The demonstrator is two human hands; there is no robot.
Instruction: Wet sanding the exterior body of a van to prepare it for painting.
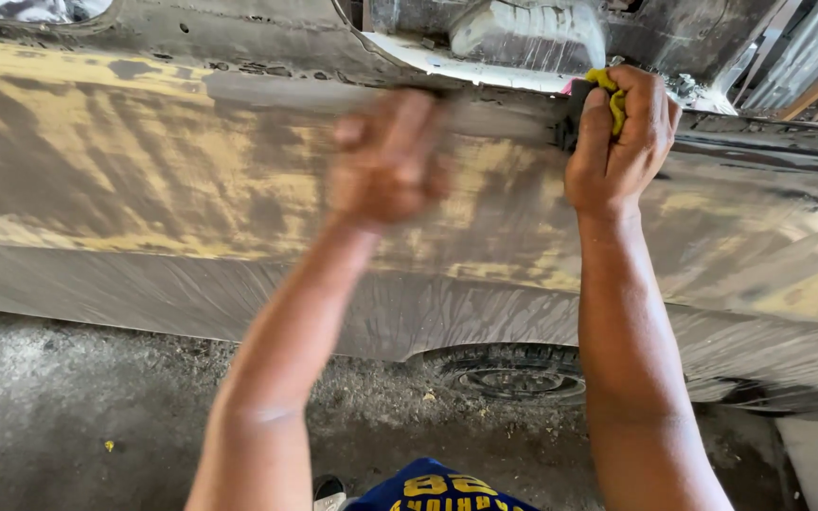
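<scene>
Across the middle of the frame runs the car panel (144,189), grey and streaked with yellow filler, and both your hands are up against its top edge. Your right hand (617,142), upper right of centre, is clenched around a yellow cloth (614,99) with a dark block (572,118) under the thumb, pressed where the panel meets the darker upper ledge. Your left hand (385,161), near the centre, is badly blurred; it lies on or just off the panel, and you cannot tell whether its fingers are curled or flat, or whether they hold anything.

The risk, as it looks, sits at that top edge. The panel appears wet and streaked, so a hand pressed hard there could slip toward the rough, broken metal at upper centre, and knuckles would meet it first. Uneven pressure from the block could also cut through the thin filler along the crease, where bare grey already shows. With your left hand blurred this much, it may stray into the path of the right.

Below the panel, a tyre (513,378) shows in the wheel arch, lower centre. The floor (68,416) is rough grey concrete with grit and a yellow speck at lower left. Corrugated sheet fills the upper right corner.
</scene>
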